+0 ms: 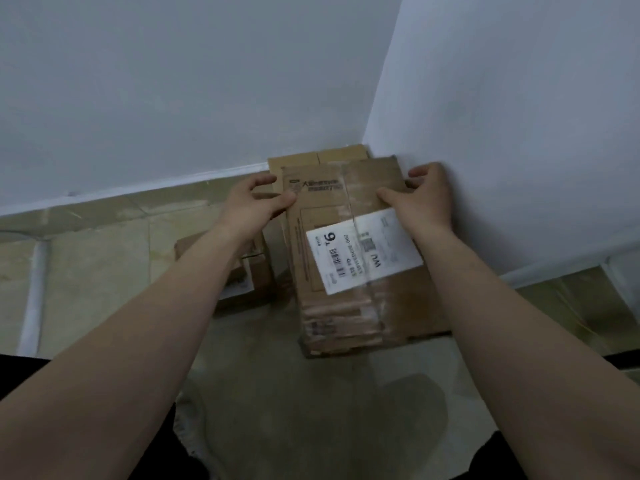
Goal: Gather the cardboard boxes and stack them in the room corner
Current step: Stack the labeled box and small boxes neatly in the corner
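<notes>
A brown cardboard box [346, 306] with a white shipping label [363, 251] on top stands in the room corner. My left hand [256, 202] grips its far left edge and my right hand [422, 195] grips its far right edge, close to the right wall. Behind and under it a second cardboard box [311, 160] shows against the back wall. A smaller cardboard box [256, 271] sits on the floor to the left, partly hidden by my left forearm.
Two pale walls meet at the corner [367, 143], with a white skirting [138, 188] along the floor. The floor is beige tile [97, 265]. A white pipe-like strip [34, 292] runs along the floor at the left.
</notes>
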Motion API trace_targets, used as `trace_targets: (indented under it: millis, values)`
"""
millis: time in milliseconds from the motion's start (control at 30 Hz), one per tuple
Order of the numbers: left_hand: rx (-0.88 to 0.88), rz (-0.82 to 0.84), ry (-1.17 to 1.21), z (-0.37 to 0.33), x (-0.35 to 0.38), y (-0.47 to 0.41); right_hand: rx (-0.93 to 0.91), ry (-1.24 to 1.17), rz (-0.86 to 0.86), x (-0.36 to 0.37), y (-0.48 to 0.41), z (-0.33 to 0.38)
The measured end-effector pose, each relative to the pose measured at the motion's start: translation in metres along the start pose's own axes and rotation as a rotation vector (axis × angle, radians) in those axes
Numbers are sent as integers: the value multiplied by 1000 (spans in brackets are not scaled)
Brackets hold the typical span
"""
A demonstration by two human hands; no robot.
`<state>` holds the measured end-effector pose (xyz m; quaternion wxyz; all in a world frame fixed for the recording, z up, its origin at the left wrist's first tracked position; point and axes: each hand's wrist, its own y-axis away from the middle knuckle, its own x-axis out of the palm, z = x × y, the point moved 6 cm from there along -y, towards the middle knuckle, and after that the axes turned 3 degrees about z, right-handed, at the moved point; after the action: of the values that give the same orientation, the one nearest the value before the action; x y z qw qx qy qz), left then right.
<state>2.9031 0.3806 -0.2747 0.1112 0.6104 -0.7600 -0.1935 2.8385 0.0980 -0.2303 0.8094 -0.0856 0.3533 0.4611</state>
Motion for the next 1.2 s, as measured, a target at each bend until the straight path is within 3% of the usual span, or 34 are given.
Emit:
trace_targets:
  millis: [100,200,267,367,467,567,667,833,967,1067,1133,1200]
  values:
    - [-78,16,-14,18,-3,8,-172,133,61,12,7,11]
    - [-456,218,-207,48,5,31,-122,495,324,36,33,18]
    - [-546,307,-212,64,10,42,-119,698,437,52,56,24]
    - [-458,204,-157,76,1,39,-177,824,465,76,79,26]
    - [-410,-27,-109,93,-25,35,-188,858,410,85,68,26]
    - [-351,-314,-50,116,-67,43,-214,860,377,88,45,36]
    - [-298,-563,-169,135,-104,54,-212,843,344,95,23,48]
    - [-333,-852,-205,143,-142,65,-188,852,314,106,-7,71]
    - [-397,-886,-62,155,-156,61,-219,825,258,112,-4,93]
    - [-391,-798,19,163,-152,51,-612,565,196,134,52,132]
    - [-358,-723,46,166,-149,43,-715,358,357,166,95,136]
    - [-333,-656,58,168,-144,38,-503,254,579,205,114,109]
